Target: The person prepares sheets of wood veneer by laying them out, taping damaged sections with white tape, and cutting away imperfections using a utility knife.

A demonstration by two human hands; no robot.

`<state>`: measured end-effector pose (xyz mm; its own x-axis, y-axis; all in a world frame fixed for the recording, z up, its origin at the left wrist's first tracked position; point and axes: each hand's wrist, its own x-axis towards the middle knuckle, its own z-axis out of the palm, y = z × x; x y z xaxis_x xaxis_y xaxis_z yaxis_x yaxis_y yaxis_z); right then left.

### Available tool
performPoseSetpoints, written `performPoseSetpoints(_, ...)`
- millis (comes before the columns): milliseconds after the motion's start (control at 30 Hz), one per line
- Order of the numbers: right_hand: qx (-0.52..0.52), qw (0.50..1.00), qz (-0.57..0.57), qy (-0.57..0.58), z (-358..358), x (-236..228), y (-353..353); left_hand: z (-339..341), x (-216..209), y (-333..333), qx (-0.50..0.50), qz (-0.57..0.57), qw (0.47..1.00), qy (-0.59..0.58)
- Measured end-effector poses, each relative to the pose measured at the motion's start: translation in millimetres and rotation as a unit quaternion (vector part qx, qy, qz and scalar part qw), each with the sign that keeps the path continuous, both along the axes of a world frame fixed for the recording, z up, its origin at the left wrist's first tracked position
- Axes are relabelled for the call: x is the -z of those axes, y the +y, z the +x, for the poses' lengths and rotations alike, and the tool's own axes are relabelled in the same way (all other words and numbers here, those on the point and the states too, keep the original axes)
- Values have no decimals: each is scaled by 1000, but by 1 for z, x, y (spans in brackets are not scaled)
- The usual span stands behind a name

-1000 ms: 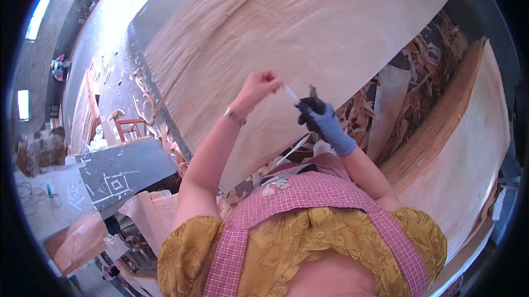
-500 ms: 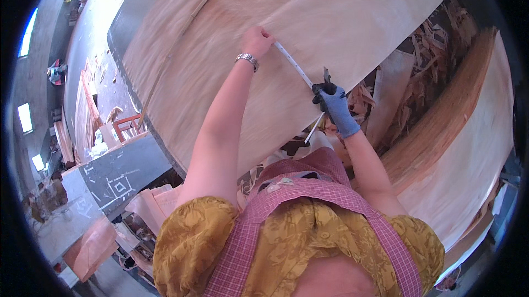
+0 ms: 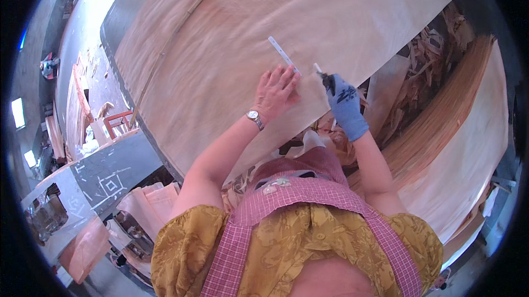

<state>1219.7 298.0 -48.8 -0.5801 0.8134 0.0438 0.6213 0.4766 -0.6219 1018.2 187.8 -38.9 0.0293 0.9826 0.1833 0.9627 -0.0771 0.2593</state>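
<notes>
Lying flat with its fingers stretched out, my bare left hand presses on the lower end of a short white perforated tape strip. That strip lies on a large pale wood veneer sheet. My right hand wears a blue glove with black-coated fingers. It is closed near the sheet's right edge, and a short white tape end sticks out from its fingertips. Something dark shows at those fingers, but I cannot tell it from the glove's coating. A gap separates the two hands.
A thin bamboo-like stick lies across the sheet's left part. Torn veneer scraps fill the space to the right, beside a thick veneer stack. At lower left stands a grey metal surface with chalk marks.
The tape no longer stretches between my hands; a short piece lies on the sheet. My left hand went from pinching its far end to pressing flat nearer me. My right hand shifted slightly right.
</notes>
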Motion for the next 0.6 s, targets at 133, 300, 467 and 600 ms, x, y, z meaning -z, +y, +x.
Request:
performPoseSetpoints(133, 74, 908, -342, 232, -34, -27, 26, -10, 0, 10, -27, -67, 994, -85)
performPoseSetpoints(300, 121, 827, -493, 242, -69, -4, 40, -25, 7, 42, -45, 68, 996, -24)
performPoseSetpoints(467, 26, 965, -248, 85, -60, 31, 45, -15, 3, 47, -7, 21, 999, 25)
performPoseSetpoints(600, -12, 997, -76, -33, -65, -2, 72, -22, 6, 44, -10, 33, 999, -19)
